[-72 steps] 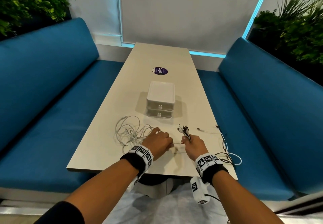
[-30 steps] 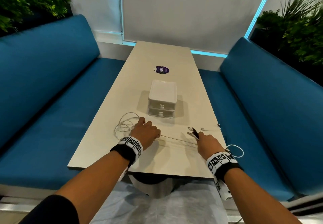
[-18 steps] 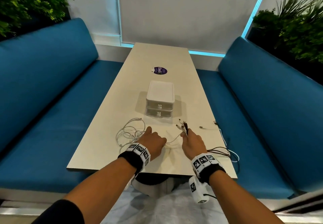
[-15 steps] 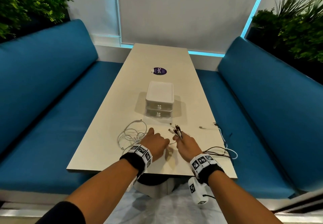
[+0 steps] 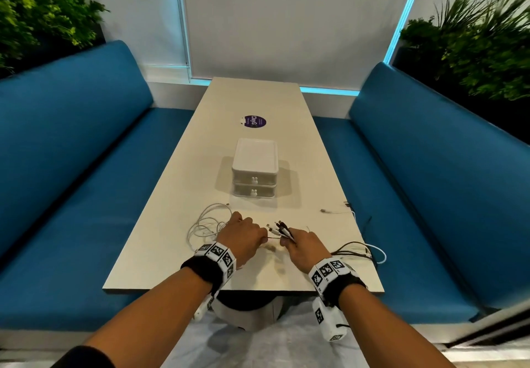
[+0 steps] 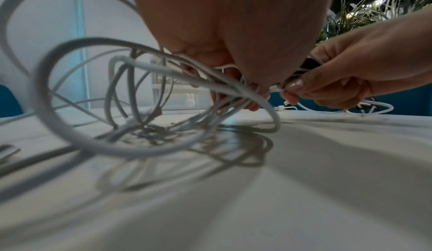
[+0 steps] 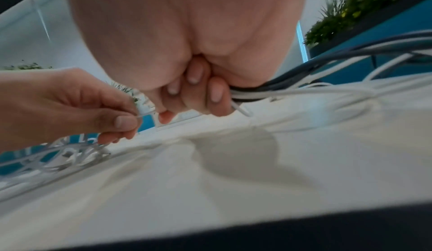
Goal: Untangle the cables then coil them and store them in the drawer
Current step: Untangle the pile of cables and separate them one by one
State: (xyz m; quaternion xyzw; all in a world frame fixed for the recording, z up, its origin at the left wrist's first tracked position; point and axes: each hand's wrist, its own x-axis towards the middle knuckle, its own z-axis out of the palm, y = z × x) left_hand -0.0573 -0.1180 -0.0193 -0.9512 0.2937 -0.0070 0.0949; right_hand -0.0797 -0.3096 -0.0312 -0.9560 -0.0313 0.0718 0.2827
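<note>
1. The left hand is closed in a pinch: a thin white strand is held between thumb and forefinger, as the right wrist view shows, with the other fingers curled over the white cable loops.
2. The right hand is curled round a bundle of connector ends. Several plugs, dark and white, stand out above the knuckles, pointing away from the person.
3. The two hands are held close together, just above the table. A short run of white cable is stretched between them.
4. Outward from the left hand, the white loops lie piled on the table, overlapping one another. In the left wrist view some loops stand up off the surface, so the cable is judged springy but soft.
5. Outward from the right hand, dark and white cable tails are trailed to the table edge and over it.
6. Handling is judged as follows: the cables are light and limp, with smooth jackets that may slide through a loose pinch. The rigid plug housings are the firmest places to take hold. Strands are best drawn out one at a time; a hard pull is likely to tighten any crossing.
7. Beyond both hands, well apart, the white drawer unit stands with both drawers closed.
</note>
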